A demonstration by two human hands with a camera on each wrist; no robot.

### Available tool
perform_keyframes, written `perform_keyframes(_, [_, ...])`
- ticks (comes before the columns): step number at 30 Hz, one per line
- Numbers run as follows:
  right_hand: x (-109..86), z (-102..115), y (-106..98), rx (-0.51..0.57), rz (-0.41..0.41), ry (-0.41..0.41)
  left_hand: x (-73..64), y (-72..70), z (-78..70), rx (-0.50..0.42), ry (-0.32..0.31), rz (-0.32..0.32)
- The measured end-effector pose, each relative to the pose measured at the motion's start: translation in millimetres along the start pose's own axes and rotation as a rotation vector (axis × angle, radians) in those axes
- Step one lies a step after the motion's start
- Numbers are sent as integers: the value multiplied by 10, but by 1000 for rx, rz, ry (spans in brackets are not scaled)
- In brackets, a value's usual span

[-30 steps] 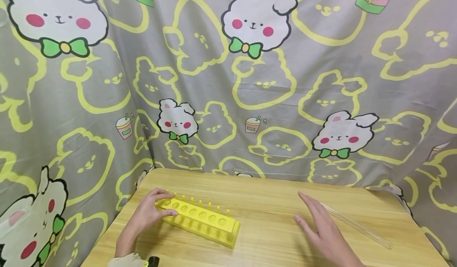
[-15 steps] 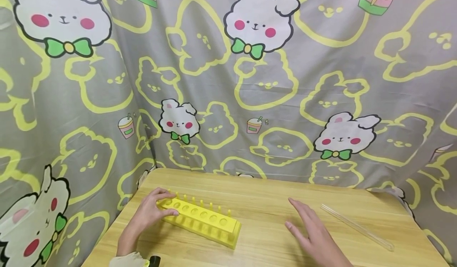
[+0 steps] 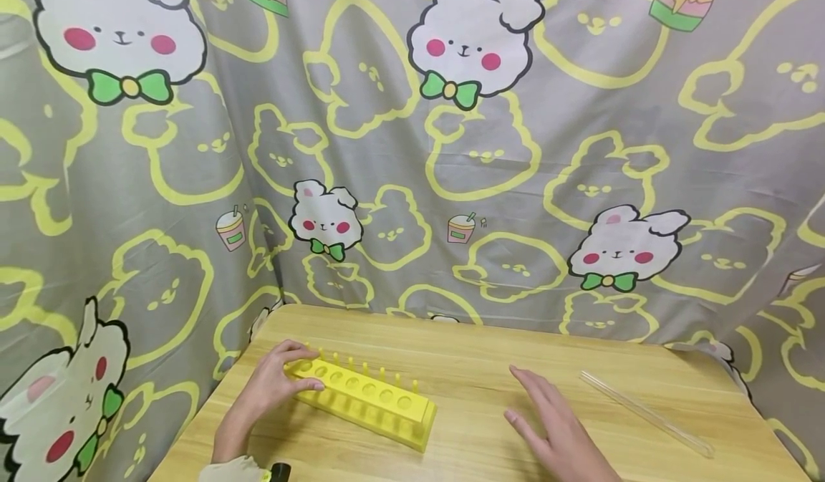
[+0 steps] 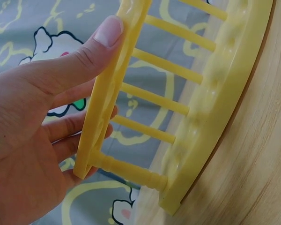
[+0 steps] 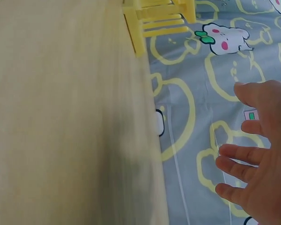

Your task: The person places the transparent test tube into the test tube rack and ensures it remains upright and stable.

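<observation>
A yellow plastic test tube rack (image 3: 367,394) stands on the wooden table, a row of round holes along its top and several pegs along its far side. My left hand (image 3: 273,387) grips the left end of its top bar; in the left wrist view the thumb (image 4: 91,51) lies on one side of that bar and fingers show behind it. My right hand (image 3: 554,425) hovers above the table right of the rack, fingers extended, holding nothing. To its right a clear glass test tube (image 3: 644,412) lies slanted on the table, apart from the hand.
The wooden table (image 3: 477,367) has a patterned grey cloth (image 3: 387,145) hanging behind it and on the left. A small black object (image 3: 280,472) sits by the left sleeve at the lower edge of the head view.
My right hand has moved left, away from the test tube and closer to the rack. The left hand keeps its grip, and the rack stays in place.
</observation>
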State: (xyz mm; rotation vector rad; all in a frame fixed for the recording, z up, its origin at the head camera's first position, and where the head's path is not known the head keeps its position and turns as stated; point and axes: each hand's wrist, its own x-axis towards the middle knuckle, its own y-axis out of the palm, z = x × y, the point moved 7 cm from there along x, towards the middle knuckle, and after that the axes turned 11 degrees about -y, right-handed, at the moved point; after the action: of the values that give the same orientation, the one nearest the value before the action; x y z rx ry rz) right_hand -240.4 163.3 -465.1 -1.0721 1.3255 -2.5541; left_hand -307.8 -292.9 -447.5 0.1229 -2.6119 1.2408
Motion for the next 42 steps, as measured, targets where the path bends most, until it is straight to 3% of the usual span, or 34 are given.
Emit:
perform_keyframes(19, [-11,93,158,23,41,19,9,3,-17,3,-11,19])
perform_keyframes(42, [157,354,392,67,52,-73,-6,1,-4,-5,-18,12])
